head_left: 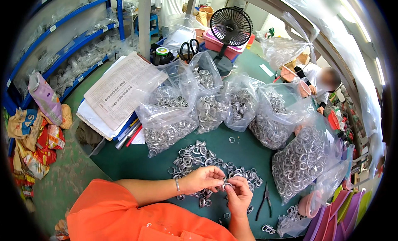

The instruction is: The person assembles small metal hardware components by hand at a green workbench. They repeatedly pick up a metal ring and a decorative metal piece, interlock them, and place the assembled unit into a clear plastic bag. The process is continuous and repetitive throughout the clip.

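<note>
My left hand, with a bracelet at its wrist, and my right hand meet over the near part of the green table. Between their fingertips they pinch a small silver metal ring, partly covered by the fingers. Beneath and beyond the hands spreads a loose pile of similar metal rings. To the right of my right hand lie pliers with dark handles. A single ring sits apart, farther up the table.
Clear bags of rings line the table's far side, with a large bag at the right. Papers, pens, scissors and a black fan stand around. A pink cup is near right. Another person works beyond.
</note>
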Demonstrator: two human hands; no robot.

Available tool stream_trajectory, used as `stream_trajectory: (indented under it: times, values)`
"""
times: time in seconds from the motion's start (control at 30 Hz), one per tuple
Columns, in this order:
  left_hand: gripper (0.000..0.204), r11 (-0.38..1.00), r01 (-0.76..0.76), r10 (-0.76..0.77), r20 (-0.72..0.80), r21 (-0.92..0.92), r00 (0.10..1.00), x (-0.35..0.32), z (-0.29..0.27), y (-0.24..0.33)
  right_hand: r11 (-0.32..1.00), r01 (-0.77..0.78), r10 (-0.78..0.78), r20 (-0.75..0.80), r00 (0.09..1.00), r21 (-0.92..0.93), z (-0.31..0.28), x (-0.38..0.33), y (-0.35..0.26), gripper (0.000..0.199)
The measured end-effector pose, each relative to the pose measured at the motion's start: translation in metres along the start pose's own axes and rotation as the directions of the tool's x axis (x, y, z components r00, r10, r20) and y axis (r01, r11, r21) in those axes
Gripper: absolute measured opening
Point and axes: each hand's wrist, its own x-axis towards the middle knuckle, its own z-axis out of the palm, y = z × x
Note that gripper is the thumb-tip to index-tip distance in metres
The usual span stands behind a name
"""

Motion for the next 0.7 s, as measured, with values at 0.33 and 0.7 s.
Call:
stream_trajectory:
  times: [0.33,0.7]
  values:
    - [0.014,0.912,-0.334,0.302,0.161,0.238,0.939,0.008,-0.022,-0.019,0.982,-0.126,0.141,0.1,0.985,-0.142,-0.011,-0.003,0.006,0.028]
    - [0.018,0.994,-0.094,0.088,0.117,0.048,0.989,-0.004,-0.021,0.004,0.961,-0.219,0.195,0.148,0.969,0.166,-0.004,0.002,0.0,0.019]
